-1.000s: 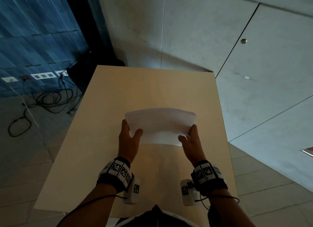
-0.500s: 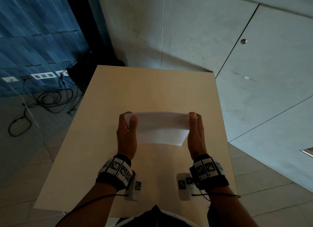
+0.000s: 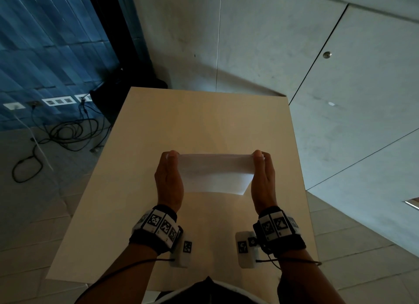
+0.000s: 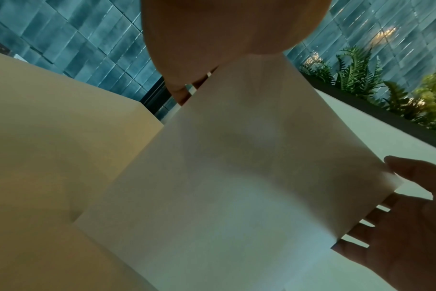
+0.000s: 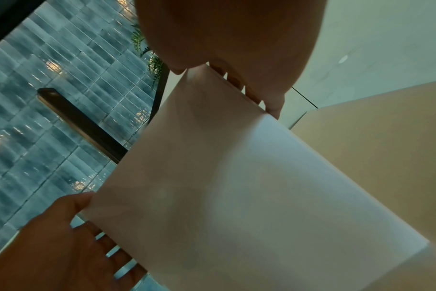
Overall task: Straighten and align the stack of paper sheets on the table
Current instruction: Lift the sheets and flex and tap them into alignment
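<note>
A stack of white paper sheets (image 3: 215,174) stands nearly upright over the middle of the beige table (image 3: 181,122). Its lower long edge is down at the tabletop. My left hand (image 3: 169,179) holds the left short side and my right hand (image 3: 263,181) holds the right short side. Both thumbs are on the near face by the top corners. In the left wrist view the stack (image 4: 236,187) fills the frame, and my right hand (image 4: 398,226) has its fingers spread behind the far edge. In the right wrist view my left hand (image 5: 50,246) holds the stack (image 5: 236,196) the same way.
The table's right edge (image 3: 297,167) is close to my right hand. Black cables (image 3: 68,133) lie on the floor at the left, below wall sockets (image 3: 59,100). A planter with ferns (image 4: 386,88) stands beyond the table.
The stack has tipped from a flatter, bowed tilt to nearly upright. Both hands slid from its near corners up along the short sides, and the top edge looks straighter.
</note>
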{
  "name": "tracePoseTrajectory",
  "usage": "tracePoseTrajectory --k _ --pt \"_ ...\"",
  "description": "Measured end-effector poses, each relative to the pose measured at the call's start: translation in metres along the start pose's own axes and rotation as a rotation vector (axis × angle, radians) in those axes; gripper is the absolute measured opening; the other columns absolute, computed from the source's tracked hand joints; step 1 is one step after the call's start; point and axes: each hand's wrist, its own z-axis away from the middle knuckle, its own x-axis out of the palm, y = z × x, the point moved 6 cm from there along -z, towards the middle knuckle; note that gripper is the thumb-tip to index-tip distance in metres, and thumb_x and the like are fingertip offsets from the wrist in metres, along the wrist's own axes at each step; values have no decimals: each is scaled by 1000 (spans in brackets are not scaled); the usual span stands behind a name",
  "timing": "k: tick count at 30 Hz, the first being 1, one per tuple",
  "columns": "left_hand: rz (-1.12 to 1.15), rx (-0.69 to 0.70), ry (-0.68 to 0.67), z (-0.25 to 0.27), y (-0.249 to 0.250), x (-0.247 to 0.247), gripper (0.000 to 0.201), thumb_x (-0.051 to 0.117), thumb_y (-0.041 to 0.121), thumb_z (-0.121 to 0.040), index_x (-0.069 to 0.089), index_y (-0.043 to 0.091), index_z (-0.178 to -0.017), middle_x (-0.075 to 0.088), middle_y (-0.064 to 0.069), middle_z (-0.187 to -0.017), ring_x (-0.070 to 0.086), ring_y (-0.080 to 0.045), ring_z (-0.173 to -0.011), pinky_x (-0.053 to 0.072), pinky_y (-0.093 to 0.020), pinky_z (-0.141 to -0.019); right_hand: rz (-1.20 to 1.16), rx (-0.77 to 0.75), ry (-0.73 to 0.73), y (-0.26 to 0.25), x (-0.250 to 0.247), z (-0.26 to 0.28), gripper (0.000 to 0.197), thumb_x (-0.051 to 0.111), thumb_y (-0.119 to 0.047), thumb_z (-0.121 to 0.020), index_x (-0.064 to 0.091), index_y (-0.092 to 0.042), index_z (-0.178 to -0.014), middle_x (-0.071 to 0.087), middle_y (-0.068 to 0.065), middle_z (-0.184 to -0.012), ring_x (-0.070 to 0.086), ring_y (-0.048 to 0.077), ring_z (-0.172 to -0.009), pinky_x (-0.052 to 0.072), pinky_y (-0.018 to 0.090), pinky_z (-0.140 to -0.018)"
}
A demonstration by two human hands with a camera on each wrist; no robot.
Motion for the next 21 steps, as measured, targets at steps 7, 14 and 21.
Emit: tracePoseTrajectory --k 7,14,21 --pt "-9 -3 -16 -1 -2 0 30 31 43 -93 51 24 -81 48 4 -75 46 -4 -65 38 -22 -61 5 -8 27 -2 -2 -2 26 37 -32 -102 53 -13 -94 52 -6 -84 46 6 -74 38 24 -68" --pt "19 -25 -239 5 -19 2 42 59 31 -83 41 23 -121 54 12 -107 55 1 -97 47 -16 -83 18 -26 30 -1 -3 -5 27 39 -34 -102 54 -12 -97 53 -6 -85 49 8 -77 40 23 -69" --pt "-196 -23 -189 6 -19 -4 28 58 20 -91 51 22 -118 58 15 -102 57 0 -95 44 -12 -82 40 -102 -38 -21 -17 -10 19 53 -28 -97 61 -11 -99 62 -7 -85 56 -1 -74 45 13 -69"
